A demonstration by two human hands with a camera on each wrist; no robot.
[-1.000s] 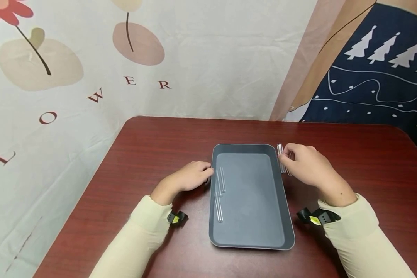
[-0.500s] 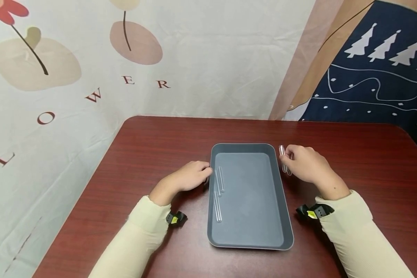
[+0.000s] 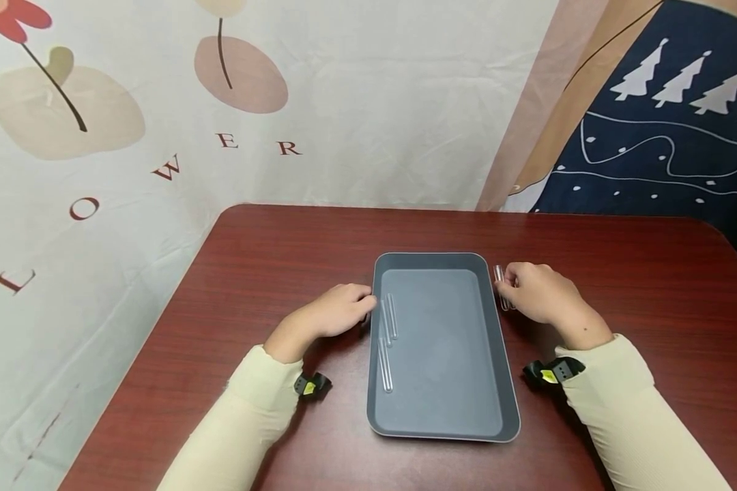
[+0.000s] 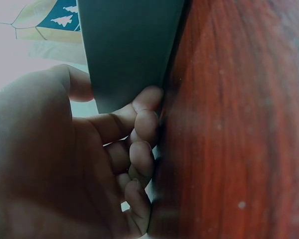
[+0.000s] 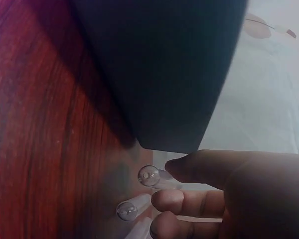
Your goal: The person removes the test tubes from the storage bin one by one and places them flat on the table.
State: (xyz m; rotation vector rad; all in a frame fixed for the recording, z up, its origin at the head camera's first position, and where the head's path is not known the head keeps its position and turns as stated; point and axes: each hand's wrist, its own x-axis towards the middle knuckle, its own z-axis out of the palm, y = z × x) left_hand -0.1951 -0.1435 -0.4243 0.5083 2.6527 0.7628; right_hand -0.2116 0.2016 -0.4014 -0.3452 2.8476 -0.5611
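Note:
My left hand (image 3: 339, 310) grips the left wall of a grey rectangular tray (image 3: 445, 416). In the left wrist view its thumb (image 4: 80, 85) lies at the rim and its fingers curl against the outer side. Beyond the tray's right side, my right hand (image 3: 543, 293) pinches a clear glass test tube (image 5: 149, 176) between thumb and forefinger. A second test tube (image 5: 127, 210) lies just below the fingertips in the right wrist view, with part of another beside it. Inside the tray, along its left side, are 3 more tubes, the nearest test tube (image 3: 385, 366) lying lengthwise.
The dark red wooden table (image 3: 295, 239) spreads around the tray on all sides. A printed cloth (image 3: 381, 136) hangs behind the table's far edge, with a navy tree-patterned part at right. Black wrist cameras sit below both sleeves.
The right hand and the tube at its fingertips have shifted slightly toward me beside the tray. The left hand keeps its grip, and the tubes in the tray lie as before.

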